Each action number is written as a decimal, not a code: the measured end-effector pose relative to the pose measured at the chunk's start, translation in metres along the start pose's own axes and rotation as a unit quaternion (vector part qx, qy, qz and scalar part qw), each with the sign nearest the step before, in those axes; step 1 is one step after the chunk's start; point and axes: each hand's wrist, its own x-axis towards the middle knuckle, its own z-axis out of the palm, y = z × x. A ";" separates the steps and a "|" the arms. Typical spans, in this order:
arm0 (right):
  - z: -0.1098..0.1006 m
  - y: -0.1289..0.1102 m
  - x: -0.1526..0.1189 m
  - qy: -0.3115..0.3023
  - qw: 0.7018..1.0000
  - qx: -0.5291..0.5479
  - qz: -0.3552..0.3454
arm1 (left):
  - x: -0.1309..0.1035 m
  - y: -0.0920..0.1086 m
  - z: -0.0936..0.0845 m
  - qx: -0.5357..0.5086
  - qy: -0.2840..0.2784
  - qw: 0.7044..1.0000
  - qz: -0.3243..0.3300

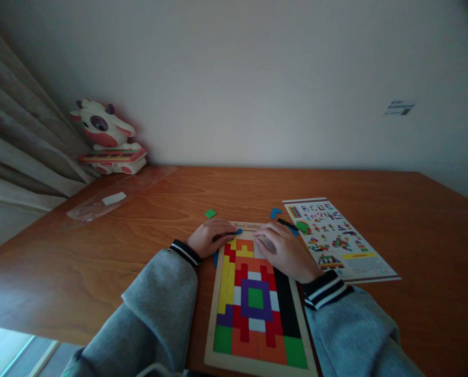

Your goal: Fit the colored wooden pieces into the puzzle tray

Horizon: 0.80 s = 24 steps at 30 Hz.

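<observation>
A wooden puzzle tray [261,366] lies in front of me, filled with coloured block pieces around a purple ring [267,299] with a green centre [256,298]. At the tray's upper left corner, my left hand [210,236] is closed on a small blue puzzle piece [236,232]. My right hand [286,252] rests over the upper right part, its fingers curled and pressed together close to the bare top section. Whatever those fingertips may hold is hidden. An orange piece [245,244] and a yellow piece [245,252] sit just below the fingers.
Loose pieces lie beyond the tray: a green one [210,213], a blue one [275,213], a black one [287,224] and another green one [302,226]. A printed pattern sheet [355,267] is at right. Plastic wrap [96,208] and a cow toy [111,136] are at left.
</observation>
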 end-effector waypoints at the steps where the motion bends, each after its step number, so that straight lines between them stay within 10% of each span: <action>1: 0.001 0.001 -0.001 -0.005 1.000 0.003 0.001 | 0.001 -0.001 0.001 0.002 0.002 1.000 0.008; 12: 0.001 -0.001 -0.002 -0.037 0.999 -0.001 0.002 | 0.000 0.003 0.000 0.021 0.014 1.000 0.007; 18: -0.008 0.033 -0.007 0.082 0.984 -0.092 0.131 | 0.001 0.015 -0.006 0.021 -0.012 0.997 0.074; 24: -0.020 0.068 -0.020 0.060 0.960 -0.174 0.213 | 0.003 0.034 -0.007 0.014 -0.086 0.990 0.113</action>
